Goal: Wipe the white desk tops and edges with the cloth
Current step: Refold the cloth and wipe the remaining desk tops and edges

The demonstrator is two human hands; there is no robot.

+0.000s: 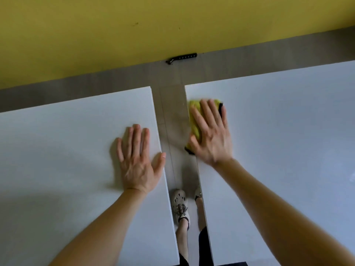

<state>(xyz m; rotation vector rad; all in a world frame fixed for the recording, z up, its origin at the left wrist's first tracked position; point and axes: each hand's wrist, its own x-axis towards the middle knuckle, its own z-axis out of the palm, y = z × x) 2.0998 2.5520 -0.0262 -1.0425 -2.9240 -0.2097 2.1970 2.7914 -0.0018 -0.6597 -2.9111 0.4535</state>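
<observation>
Two white tables stand side by side with a strip of grey floor (172, 104) between them, and a person stands in that strip with one of the hands on each top. The right hand (210, 135) lies flat, fingers straight and slightly spread, pressing a yellow cloth (193, 120) with dark trim onto the right table (288, 141); nothing is gripped, the palm simply bears down. The cloth sits under that hand and just to its thumb side, along the table's inner edge and short of the far corner, a dark corner showing by the thumb at the very edge. Its long axis runs along that edge, away from the person, in line with the fingers. The left hand (137, 162) rests open and empty on the left table (57, 150), thumb tip at the inner edge, apparently as a brace, across the gap from the cloth. Slight blur on the right hand hints at motion. The work in hand appears to be the inner margin of the right table, and the coming move turns on the cloth lying lengthwise on the edge: a stroke along it would likely cover top and rim together. Beyond the fingertips, a black strap-like object (182, 58) lies at the foot of a yellow wall (115, 25); below the wrists, a pale shoe (180, 204) shows.
</observation>
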